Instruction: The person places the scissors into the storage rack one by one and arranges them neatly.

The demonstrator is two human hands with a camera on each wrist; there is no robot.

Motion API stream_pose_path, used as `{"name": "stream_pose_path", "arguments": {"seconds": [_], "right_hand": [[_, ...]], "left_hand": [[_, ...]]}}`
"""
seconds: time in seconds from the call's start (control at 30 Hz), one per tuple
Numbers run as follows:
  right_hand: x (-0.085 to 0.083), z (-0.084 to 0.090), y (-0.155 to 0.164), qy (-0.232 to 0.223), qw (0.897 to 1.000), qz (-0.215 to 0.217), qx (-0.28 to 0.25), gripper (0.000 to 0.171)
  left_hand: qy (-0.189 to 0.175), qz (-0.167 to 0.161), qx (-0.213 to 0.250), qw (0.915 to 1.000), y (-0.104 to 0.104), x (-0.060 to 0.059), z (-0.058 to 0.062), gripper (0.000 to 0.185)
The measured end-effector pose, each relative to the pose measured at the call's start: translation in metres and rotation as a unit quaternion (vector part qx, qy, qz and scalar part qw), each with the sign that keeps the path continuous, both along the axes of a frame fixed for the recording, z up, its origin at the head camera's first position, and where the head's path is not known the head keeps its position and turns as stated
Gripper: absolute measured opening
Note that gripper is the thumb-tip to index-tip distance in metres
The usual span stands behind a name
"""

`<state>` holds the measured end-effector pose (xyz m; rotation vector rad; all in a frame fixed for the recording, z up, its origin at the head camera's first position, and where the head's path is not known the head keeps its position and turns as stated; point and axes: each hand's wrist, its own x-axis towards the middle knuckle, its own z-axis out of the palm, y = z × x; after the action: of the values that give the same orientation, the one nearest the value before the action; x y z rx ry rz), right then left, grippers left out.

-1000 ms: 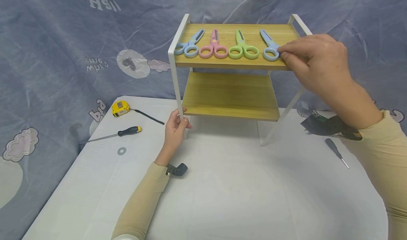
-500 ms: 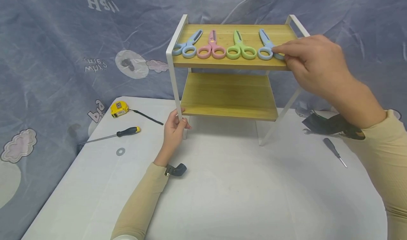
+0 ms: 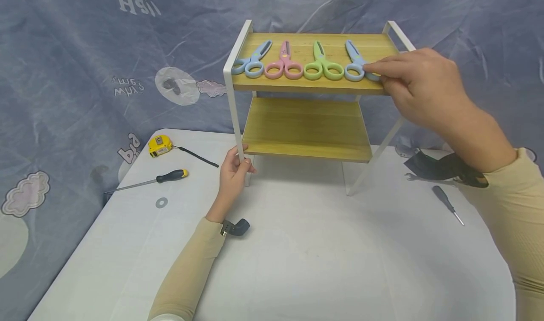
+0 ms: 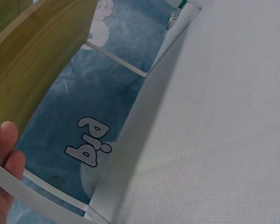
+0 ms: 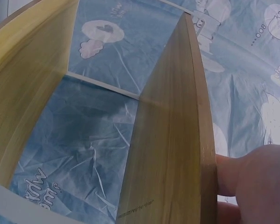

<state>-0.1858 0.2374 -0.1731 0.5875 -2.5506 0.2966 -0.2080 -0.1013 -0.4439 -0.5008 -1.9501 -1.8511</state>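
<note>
Four-legged and white-framed, a two-tier wooden rack [image 3: 306, 88] stands on the table. My left hand [image 3: 231, 174] grips its front left leg [image 3: 235, 115] beside the lower shelf [image 3: 308, 125]. On the top shelf lie light blue scissors [image 3: 259, 56], pink scissors [image 3: 285, 52], green scissors [image 3: 319, 54] and, at the right, a second light blue pair of scissors [image 3: 353, 52]. My right hand [image 3: 427, 87] pinches that pair's right handle loop, partly hiding it. In the right wrist view the thumb [image 5: 228, 175] lies at the shelf's front edge.
On the left of the table lie a yellow tape measure [image 3: 160, 145] with a black strap, a long screwdriver [image 3: 170, 176] and a grey washer [image 3: 161, 202]. A small screwdriver [image 3: 443, 196] and a wrench [image 3: 411, 177] lie at the right. A patterned cloth [image 3: 85, 99] hangs behind.
My right hand has shifted slightly left, and the right blue scissors have moved left, their right loop now partly under my fingers. The left hand keeps its hold on the leg.
</note>
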Motion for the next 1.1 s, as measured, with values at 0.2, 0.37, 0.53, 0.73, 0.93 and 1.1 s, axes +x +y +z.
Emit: {"name": "stream_pose_path", "arguments": {"seconds": [0.2, 0.37, 0.53, 0.73, 0.93, 1.1], "right_hand": [[0.001, -0.003, 0.000, 0.034, 0.999, 0.013, -0.006, 0.038], [0.002, -0.005, 0.001, 0.050, 0.999, 0.019, -0.009, 0.036], [0.002, -0.007, 0.002, 0.068, 0.997, 0.026, -0.014, 0.034], [0.000, -0.021, 0.008, 0.131, 0.984, 0.063, -0.097, 0.031], [0.001, -0.041, 0.018, 0.184, 0.961, 0.070, -0.195, 0.054], [0.010, -0.068, 0.025, 0.231, 0.935, 0.085, -0.256, 0.088]], "left_hand": [[-0.007, 0.006, -0.005, 0.9999, 0.000, 0.000, -0.001, 0.040], [-0.009, 0.008, -0.014, 0.9998, 0.000, 0.000, -0.001, 0.040], [-0.001, 0.002, -0.013, 0.9999, 0.001, 0.000, 0.001, 0.038], [0.001, -0.004, -0.005, 1.0000, 0.004, 0.000, 0.000, 0.038], [-0.001, -0.007, -0.010, 0.9999, 0.005, -0.001, 0.002, 0.039], [-0.030, -0.007, -0.029, 0.9991, -0.001, 0.000, 0.006, 0.038]]}}
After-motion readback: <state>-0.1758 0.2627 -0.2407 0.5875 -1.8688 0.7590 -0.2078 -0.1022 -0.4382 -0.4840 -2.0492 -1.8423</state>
